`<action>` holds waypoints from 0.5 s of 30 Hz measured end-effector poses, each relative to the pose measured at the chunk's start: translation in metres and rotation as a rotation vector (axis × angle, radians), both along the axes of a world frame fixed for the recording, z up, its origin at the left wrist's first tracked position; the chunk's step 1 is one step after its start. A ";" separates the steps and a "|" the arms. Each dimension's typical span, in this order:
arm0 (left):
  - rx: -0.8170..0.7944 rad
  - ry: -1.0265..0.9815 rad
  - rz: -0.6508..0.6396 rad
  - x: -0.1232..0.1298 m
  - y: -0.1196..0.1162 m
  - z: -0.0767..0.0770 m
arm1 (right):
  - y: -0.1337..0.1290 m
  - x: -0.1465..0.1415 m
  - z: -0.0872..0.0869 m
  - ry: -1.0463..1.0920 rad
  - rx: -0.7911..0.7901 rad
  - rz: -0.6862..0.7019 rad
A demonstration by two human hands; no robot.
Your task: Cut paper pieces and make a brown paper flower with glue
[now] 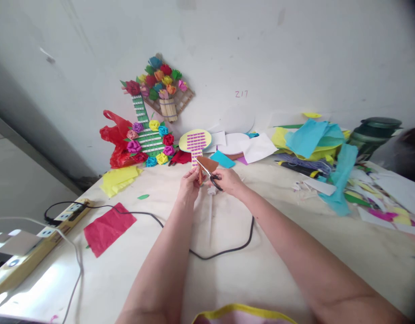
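Observation:
My right hand is closed around the black handles of a pair of scissors, whose blades point up and to the left. The blades lie across a piece of brown paper. My left hand pinches the lower left part of that brown paper just beside the blades. Right behind the hands, a round yellow paper shape with purple and white woven strips leans near the wall. A small crumpled white scrap lies on the table below the scissors.
Paper flowers on a green guitar shape stand at the back left. A black cable runs under my arms from a power strip. Red paper lies left; paper scraps and a dark green jar sit right.

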State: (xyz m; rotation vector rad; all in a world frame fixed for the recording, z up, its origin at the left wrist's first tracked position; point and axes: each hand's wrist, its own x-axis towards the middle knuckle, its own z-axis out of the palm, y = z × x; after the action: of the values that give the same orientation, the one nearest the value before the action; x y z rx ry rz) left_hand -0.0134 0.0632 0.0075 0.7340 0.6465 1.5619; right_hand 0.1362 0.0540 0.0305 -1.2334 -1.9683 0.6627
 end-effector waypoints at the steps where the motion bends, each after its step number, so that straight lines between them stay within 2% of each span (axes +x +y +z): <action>1: -0.003 0.004 -0.004 0.000 0.000 0.001 | 0.000 0.000 0.000 0.015 -0.016 0.008; 5: -0.008 0.017 -0.021 0.000 -0.002 0.004 | 0.000 -0.001 0.001 0.151 -0.149 0.052; 9: -0.026 0.015 -0.032 0.000 -0.004 0.006 | -0.004 0.000 0.009 0.340 -0.311 0.168; 15: -0.013 0.013 -0.025 0.002 -0.005 0.006 | -0.011 0.003 0.020 0.395 -0.397 0.218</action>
State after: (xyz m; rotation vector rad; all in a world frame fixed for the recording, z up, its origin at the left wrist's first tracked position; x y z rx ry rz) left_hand -0.0115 0.0582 0.0135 0.7401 0.6538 1.5295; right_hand 0.1389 0.0428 0.0502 -1.0118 -1.6953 1.3486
